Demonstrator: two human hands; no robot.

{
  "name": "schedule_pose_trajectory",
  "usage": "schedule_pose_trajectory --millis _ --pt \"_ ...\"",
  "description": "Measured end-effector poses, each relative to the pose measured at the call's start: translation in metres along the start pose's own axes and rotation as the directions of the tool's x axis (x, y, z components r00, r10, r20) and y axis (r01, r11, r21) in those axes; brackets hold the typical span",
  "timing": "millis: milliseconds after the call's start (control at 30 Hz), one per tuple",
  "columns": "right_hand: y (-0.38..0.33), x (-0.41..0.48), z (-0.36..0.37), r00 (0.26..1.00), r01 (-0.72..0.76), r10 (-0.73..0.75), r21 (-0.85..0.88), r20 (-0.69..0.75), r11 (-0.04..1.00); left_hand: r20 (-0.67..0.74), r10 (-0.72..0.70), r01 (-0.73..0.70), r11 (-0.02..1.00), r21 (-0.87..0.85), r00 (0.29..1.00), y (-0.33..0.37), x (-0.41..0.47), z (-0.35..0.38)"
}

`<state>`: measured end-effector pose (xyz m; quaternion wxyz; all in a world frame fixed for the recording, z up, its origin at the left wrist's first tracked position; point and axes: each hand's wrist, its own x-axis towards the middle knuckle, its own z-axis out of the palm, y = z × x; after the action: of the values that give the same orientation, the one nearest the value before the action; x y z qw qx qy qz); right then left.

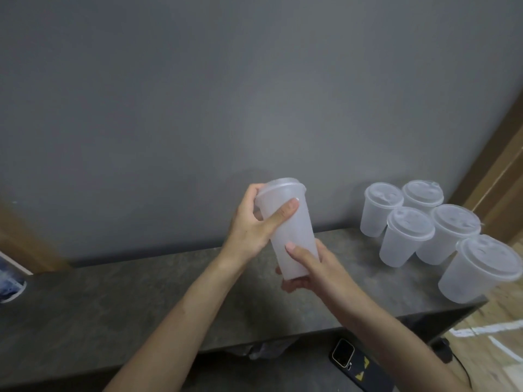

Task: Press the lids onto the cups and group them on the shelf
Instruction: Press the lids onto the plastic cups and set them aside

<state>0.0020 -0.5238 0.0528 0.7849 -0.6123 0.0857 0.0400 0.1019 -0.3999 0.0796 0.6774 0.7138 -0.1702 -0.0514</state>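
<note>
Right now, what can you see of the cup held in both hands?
The cup is tall, tapered, frosted translucent plastic, with a matching lid on its rim. It tilts slightly, top to the left, above the shelf, not touching it. The left hand grips it near the rim, thumb across the front; the right hand holds its base.

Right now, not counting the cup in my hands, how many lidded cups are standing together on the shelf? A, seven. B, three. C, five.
C: five lidded cups stand clustered at the right end of the shelf, while a sixth cup is held above it, the left hand gripping it near its lid and the right hand at its base.
</note>
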Motion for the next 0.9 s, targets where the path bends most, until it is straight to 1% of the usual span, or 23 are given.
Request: schedule_pose_trajectory --millis 67,133,200,233,333,400,433,467,533,567,600,667,700,767,833,900 --pt "0.001 -0.001 -0.002 0.992 -0.039 0.019 0.157 0.126 0.987 0.085 -0.031 0.038 0.996 -0.085 0.996 0.005 -0.002 0.0" --pt "0.003 -0.001 -0.005 0.978 -0.086 0.037 0.236 0.205 0.968 0.077 -0.031 0.04 0.992 -0.122 0.997 0.006 -0.004 0.002" --pt "0.008 0.001 -0.01 0.972 -0.108 0.046 0.262 0.231 0.959 0.039 -0.021 0.026 0.992 -0.121 0.999 0.003 -0.005 0.004" --pt "0.01 0.002 -0.011 0.97 -0.117 0.051 0.274 0.236 0.955 0.042 -0.033 0.038 0.992 -0.121 0.999 0.002 -0.005 0.005" --pt "0.015 0.002 -0.014 0.952 -0.145 0.037 0.342 0.303 0.928 0.11 -0.063 0.079 0.987 -0.142 0.992 0.001 -0.007 0.007" --pt "0.022 0.003 -0.02 0.949 -0.144 0.022 0.37 0.315 0.918 0.114 -0.022 0.039 0.988 -0.149 0.993 -0.001 -0.006 0.008" --pt "0.026 0.004 -0.023 0.961 -0.108 0.013 0.333 0.276 0.937 0.121 0.016 -0.002 0.993 -0.119 0.992 -0.003 -0.006 0.008" --pt "0.032 0.004 -0.028 0.978 -0.047 -0.007 0.249 0.21 0.967 0.152 0.05 -0.04 0.997 -0.072 0.987 -0.006 -0.006 0.008" --pt "0.044 0.002 -0.039 0.991 0.111 -0.111 0.006 0.071 0.994 0.268 0.076 -0.088 0.996 0.031 0.96 -0.013 -0.006 0.012" --pt "0.049 0.0 -0.046 0.986 0.165 -0.163 -0.105 0.022 0.981 0.305 0.07 -0.088 0.995 0.047 0.95 -0.016 -0.007 0.016" --pt "0.054 -0.002 -0.052 0.979 0.194 -0.202 -0.198 -0.023 0.961 0.308 0.059 -0.074 0.997 0.037 0.95 -0.017 -0.009 0.022" --pt "0.062 -0.005 -0.065 0.958 0.207 -0.264 -0.37 -0.11 0.906 0.271 0.046 -0.07 0.994 0.08 0.962 -0.02 -0.01 0.037" --pt "0.065 -0.007 -0.071 0.947 0.204 -0.29 -0.432 -0.142 0.879 0.265 0.044 -0.085 0.986 0.144 0.963 -0.022 -0.01 0.045" --pt "0.069 -0.011 -0.081 0.927 0.211 -0.329 -0.476 -0.18 0.854 0.297 0.063 -0.134 0.965 0.224 0.953 -0.028 -0.014 0.061" --pt "0.071 -0.017 -0.092 0.909 0.229 -0.365 -0.491 -0.202 0.84 0.321 0.092 -0.168 0.962 0.216 0.943 -0.033 -0.014 0.073" --pt "0.075 -0.021 -0.104 0.895 0.234 -0.394 -0.535 -0.207 0.812 0.368 0.086 -0.178 0.958 0.224 0.926 -0.04 -0.014 0.084"
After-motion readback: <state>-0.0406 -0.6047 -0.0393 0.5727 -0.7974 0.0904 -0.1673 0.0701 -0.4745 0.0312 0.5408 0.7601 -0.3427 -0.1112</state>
